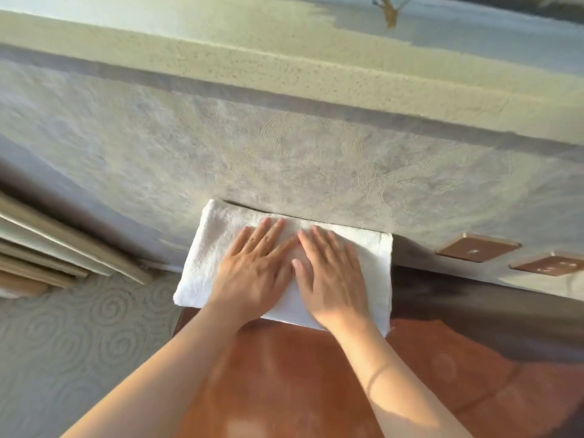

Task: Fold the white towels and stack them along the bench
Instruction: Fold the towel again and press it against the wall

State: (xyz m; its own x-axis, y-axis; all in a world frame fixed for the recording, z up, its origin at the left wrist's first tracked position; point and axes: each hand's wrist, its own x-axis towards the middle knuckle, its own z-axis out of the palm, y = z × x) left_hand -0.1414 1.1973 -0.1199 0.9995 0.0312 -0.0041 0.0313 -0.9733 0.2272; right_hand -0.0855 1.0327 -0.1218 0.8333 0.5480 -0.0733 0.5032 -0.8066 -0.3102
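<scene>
White terry cloth, the folded towel (pixel 221 248) is laid on the brown bench (pixel 300 374) against the wall (pixel 284 153). It is pressed flat by the left hand (pixel 252 273) and right hand (pixel 331 279), fingers straight, side by side. It is judged soft, light and floppy, best lifted under both short ends. 2 copper wall plates (pixel 477 248) are seen nearby; nothing is judged to obstruct

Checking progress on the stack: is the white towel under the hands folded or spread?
Folded: the white towel is a compact thick rectangle, pressed by left hand and right hand.
</scene>
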